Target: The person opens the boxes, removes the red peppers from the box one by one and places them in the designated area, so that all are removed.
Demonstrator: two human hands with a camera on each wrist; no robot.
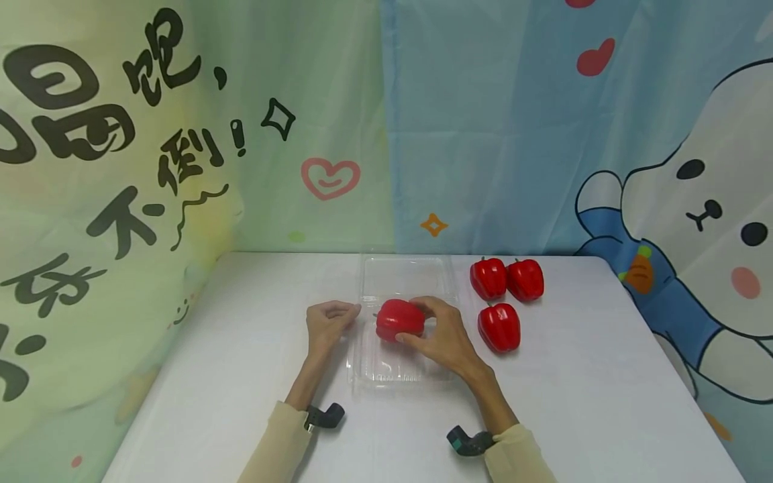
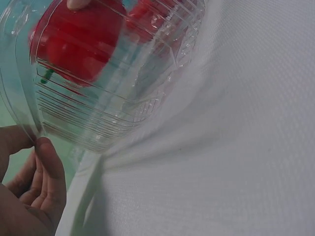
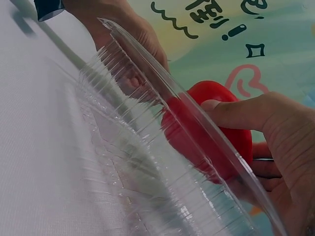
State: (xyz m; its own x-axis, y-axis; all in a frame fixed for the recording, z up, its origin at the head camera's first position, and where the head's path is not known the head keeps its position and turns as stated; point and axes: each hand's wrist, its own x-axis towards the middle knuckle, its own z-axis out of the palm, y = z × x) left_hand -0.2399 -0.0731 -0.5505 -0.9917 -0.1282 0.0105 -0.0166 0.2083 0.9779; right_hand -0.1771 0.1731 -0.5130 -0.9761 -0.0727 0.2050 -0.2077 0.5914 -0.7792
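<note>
A clear plastic container [image 1: 386,373] lies on the table, its ribbed wall [image 2: 83,115] seen close in the left wrist view. My left hand [image 1: 328,325] pinches the container's left rim between thumb and index finger. My right hand [image 1: 445,341] grips a red bell pepper [image 1: 400,318] from its right side, thumb toward me, over the container. Its green stem [image 2: 47,76] points left. In the right wrist view, part of the held pepper [image 3: 209,137] stands above the rim and part shows through the clear wall.
Several things stand right of the container: a red pepper [image 1: 488,278] at the back, another [image 1: 525,280] beside it, and a third [image 1: 499,327] nearer. The white table [image 1: 260,362] meets a printed curtain [image 1: 459,134] at its back edge.
</note>
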